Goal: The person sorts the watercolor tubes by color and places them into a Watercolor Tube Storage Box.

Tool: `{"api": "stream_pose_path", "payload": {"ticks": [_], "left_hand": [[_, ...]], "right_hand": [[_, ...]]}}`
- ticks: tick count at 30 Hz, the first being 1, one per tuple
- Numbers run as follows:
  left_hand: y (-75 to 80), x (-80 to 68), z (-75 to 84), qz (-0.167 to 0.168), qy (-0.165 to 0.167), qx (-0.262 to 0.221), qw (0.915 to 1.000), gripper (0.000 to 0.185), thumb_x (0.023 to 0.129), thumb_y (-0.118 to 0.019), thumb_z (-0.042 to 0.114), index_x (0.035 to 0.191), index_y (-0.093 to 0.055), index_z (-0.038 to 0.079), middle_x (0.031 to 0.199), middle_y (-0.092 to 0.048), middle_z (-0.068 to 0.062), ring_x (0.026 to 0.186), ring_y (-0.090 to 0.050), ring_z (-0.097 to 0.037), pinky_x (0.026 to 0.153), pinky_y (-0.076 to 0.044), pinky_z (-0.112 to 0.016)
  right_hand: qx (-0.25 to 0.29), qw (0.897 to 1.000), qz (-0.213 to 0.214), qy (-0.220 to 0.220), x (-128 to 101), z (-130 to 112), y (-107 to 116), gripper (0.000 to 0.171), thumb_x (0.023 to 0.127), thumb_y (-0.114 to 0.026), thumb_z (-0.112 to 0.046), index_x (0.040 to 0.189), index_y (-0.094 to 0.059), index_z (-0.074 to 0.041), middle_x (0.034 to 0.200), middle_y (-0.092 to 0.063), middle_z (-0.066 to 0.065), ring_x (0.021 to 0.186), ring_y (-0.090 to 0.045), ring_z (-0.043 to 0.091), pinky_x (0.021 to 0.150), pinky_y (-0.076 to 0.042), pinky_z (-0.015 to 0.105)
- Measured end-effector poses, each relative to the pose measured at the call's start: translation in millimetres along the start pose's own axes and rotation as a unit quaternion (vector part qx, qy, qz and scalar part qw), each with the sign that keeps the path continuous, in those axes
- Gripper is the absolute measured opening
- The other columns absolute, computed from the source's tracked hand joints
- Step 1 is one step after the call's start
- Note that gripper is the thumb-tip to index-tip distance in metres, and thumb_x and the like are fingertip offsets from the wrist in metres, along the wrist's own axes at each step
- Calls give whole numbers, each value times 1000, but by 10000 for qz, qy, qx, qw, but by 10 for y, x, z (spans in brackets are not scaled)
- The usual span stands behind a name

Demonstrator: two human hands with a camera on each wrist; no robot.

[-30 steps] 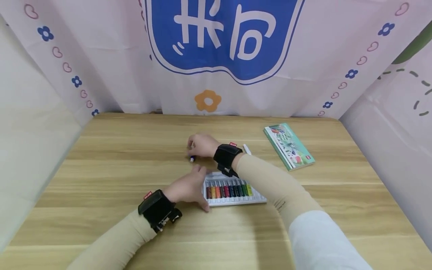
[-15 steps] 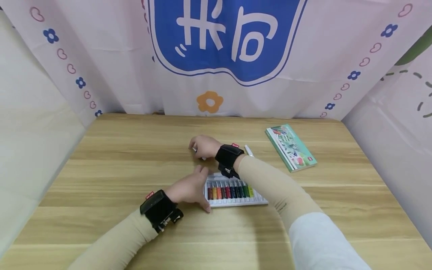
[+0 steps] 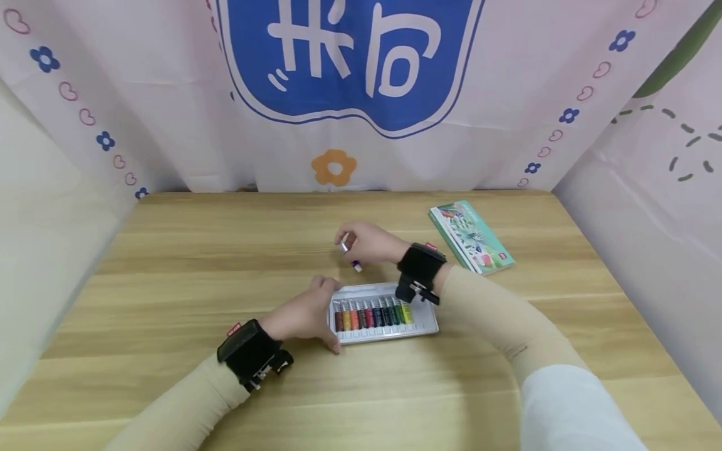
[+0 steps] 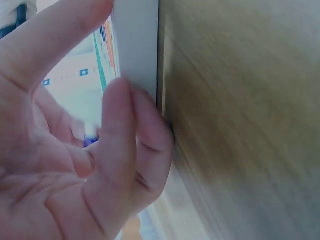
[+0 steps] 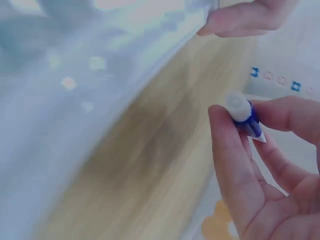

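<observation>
Blue and white, the small paint tube (image 3: pixel 351 255) sits pinched between my right hand's (image 3: pixel 369 243) thumb and fingers, lifted just behind the paint tray (image 3: pixel 385 314) and clear of the wooden table (image 3: pixel 186 250). My left hand (image 3: pixel 304 315) grips the tray's left end, fingers curled around its white rim. Beyond the tray to the right lies the green box lid (image 3: pixel 470 236), well apart from both hands. My pinch is only fingertip-deep, so I judge the tube could slip and roll off across the table. If my left hand's grip loosens, the tray could skid and jostle its row of coloured tubes (image 3: pixel 371 313).
</observation>
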State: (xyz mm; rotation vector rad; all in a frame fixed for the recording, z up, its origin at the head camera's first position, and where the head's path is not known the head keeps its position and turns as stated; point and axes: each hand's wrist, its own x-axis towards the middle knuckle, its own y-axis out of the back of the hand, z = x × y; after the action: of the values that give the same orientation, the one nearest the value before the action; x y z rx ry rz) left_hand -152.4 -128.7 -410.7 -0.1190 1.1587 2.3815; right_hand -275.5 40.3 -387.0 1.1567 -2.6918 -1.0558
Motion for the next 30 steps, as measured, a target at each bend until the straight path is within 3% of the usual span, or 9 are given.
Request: {"api": "stream_pose_path", "payload": {"ticks": [6,10,15,22,26,30], "left_hand": [[6,-47,-31,45,54,-166,9998,114,53,-102,12,146,-39,-11,138,-39,-28,113,-55,-35,103,-49,-50],[21,-35,-29,43,89,-74,9999,115,55,-101,13,148,-37,-10,140,-37,-28,115,-54,-36,103,-49,-51],[4,10,-1,-97,86,12,9999,117,55,-101,15,148,-36,-9,140,-38,-28,116,-54,-37,102,-49,-52],[10,30,11,-106,70,47,9999,119,53,-102,15,149,-35,-9,141,-37,-30,119,-54,-40,103,-48,-54],[12,45,10,-144,75,88,9998,120,54,-102,15,150,-35,-9,141,-37,-29,119,-54,-40,103,-48,-53],[3,43,3,-136,64,67,9999,120,53,-102,15,149,-35,-9,140,-38,-29,117,-54,-39,103,-48,-53]], "right_hand": [[812,9961,232,-252,-481,248,151,38,90,-72,3,125,-58,3,111,-62,15,98,-63,26,77,-61,34],[1222,9912,393,-332,-792,424,193,39,88,-73,5,124,-57,5,114,-60,18,94,-66,28,78,-61,37],[1025,9918,595,-472,-1121,654,147,33,86,-77,2,115,-61,-1,109,-61,14,78,-66,21,71,-60,34],[1044,9913,708,-362,-1350,743,38,30,87,-78,-1,111,-60,-3,104,-58,11,87,-63,20,77,-55,33],[1138,9911,588,-370,-1387,747,-9,30,88,-76,2,112,-59,-2,103,-55,11,83,-67,21,75,-56,31],[783,9944,605,-365,-1396,718,-34,29,88,-76,2,113,-62,-3,107,-62,9,84,-68,17,74,-56,30]]}}
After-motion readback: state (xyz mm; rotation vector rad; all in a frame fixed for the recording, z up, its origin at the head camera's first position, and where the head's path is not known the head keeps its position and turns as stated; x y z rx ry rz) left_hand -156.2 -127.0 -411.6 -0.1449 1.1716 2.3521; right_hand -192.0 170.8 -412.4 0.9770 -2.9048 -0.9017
